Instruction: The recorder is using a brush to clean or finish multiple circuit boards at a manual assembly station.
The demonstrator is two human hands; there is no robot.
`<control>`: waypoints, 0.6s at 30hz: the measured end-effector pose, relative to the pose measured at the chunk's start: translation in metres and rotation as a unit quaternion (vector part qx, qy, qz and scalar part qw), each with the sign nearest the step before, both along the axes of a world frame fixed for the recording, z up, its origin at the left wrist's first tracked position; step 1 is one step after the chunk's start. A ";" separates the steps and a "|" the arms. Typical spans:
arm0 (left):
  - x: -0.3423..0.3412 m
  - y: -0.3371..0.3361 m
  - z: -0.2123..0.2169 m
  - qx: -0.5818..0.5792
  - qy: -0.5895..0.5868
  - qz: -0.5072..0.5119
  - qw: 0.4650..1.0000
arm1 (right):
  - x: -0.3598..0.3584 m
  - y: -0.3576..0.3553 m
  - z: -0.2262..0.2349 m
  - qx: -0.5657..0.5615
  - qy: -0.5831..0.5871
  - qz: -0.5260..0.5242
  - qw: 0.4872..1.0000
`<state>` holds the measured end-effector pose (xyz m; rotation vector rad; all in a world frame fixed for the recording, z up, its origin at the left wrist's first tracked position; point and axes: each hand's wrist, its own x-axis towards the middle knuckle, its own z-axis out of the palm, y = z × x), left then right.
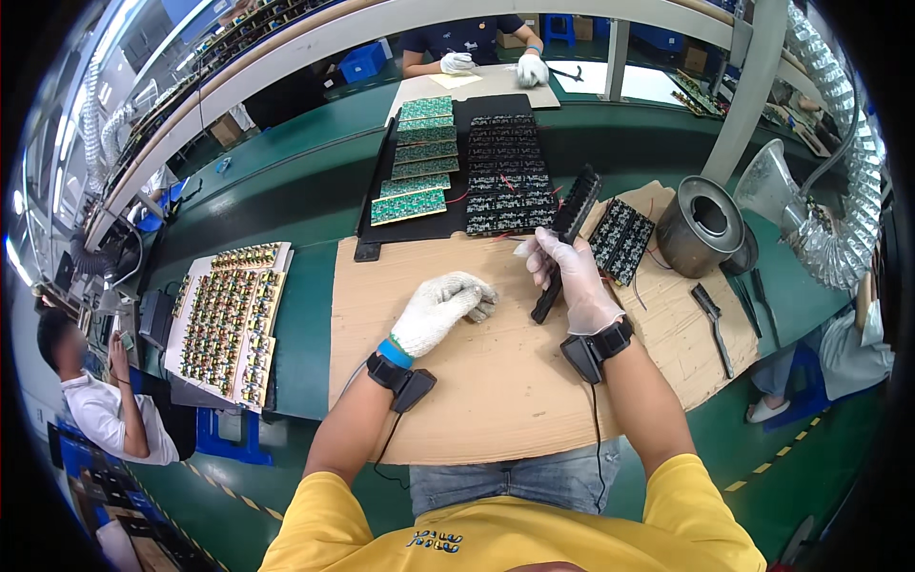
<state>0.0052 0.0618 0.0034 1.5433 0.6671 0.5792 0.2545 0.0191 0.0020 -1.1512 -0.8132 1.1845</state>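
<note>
Bristly black brush, rubbery-gloved right hand

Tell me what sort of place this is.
Most likely an electronics assembly line: green circuit boards lie in rows on a black tray, the right hand holds a black brush, and a fume duct hangs nearby.

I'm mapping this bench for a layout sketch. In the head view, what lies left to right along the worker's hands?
Tray of yellow components → left hand → right hand holding black brush → metal pot → small brush.
</note>
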 end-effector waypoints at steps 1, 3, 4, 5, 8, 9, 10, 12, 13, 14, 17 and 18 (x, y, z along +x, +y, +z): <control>0.000 0.000 0.000 0.003 0.001 -0.001 1.000 | -0.001 0.000 0.000 -0.001 0.001 -0.004 1.000; 0.000 0.000 -0.001 0.005 0.001 -0.002 1.000 | -0.001 0.000 0.001 -0.001 0.001 -0.008 1.000; -0.001 0.001 -0.001 0.004 0.000 -0.002 1.000 | -0.001 -0.001 0.002 -0.003 0.001 -0.007 1.000; -0.001 0.001 -0.001 0.002 -0.001 -0.002 1.000 | -0.001 -0.001 0.002 -0.004 0.000 -0.006 1.000; -0.001 0.001 -0.001 0.001 0.002 -0.002 1.000 | 0.001 0.000 0.001 -0.002 -0.001 -0.002 1.000; -0.001 0.002 -0.001 0.002 0.005 -0.004 1.000 | 0.001 0.000 0.000 0.000 -0.001 0.001 1.000; -0.001 0.002 -0.001 0.002 0.009 -0.005 1.000 | 0.001 0.001 -0.001 0.003 -0.001 0.003 1.000; -0.001 0.002 -0.002 0.000 0.009 -0.004 1.000 | 0.001 0.000 0.000 0.002 0.000 0.002 1.000; 0.000 0.002 -0.002 -0.002 0.009 -0.004 1.000 | 0.001 0.000 0.000 0.001 0.002 0.001 1.000; 0.000 0.002 -0.002 -0.004 0.009 -0.003 1.000 | 0.001 0.000 0.000 0.000 0.003 0.000 1.000; -0.001 0.003 -0.004 0.000 0.010 -0.004 1.000 | 0.001 0.000 0.000 -0.001 0.000 0.004 1.000; -0.001 0.003 -0.004 0.002 0.011 -0.005 1.000 | 0.001 0.000 0.000 -0.001 -0.001 0.006 1.000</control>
